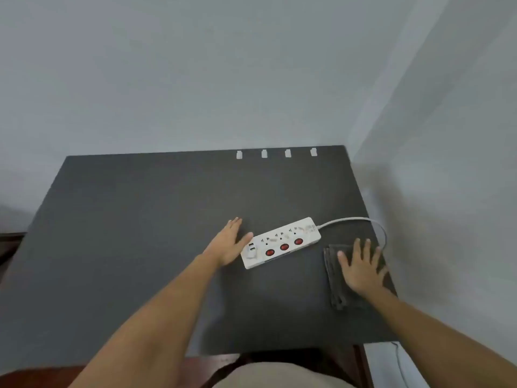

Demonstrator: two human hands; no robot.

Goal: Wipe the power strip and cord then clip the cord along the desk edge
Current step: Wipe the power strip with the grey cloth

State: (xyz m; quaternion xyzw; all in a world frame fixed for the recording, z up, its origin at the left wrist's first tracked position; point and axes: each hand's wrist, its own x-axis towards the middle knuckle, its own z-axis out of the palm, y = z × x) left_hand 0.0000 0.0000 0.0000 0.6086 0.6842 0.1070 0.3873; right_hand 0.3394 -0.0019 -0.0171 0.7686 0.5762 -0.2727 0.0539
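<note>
A white plastic power strip (280,243) with three round red switches lies tilted on the dark grey tabletop (140,233). Its markings are too blurred to read. Its white cord (353,219) loops from its far end off the tabletop's right edge, out of sight. The left hand (230,242) rests flat beside its near end, fingers together, thumb touching it. The right hand (361,266), fingers spread, presses a folded grey cloth (337,278) just right of the strip. Four small white clips (276,153) line the far edge.

Pale grey walls (195,79) fill upper frame; reddish-brown floor (33,376) at lower left; beige clothing (279,378) at bottom centre.
</note>
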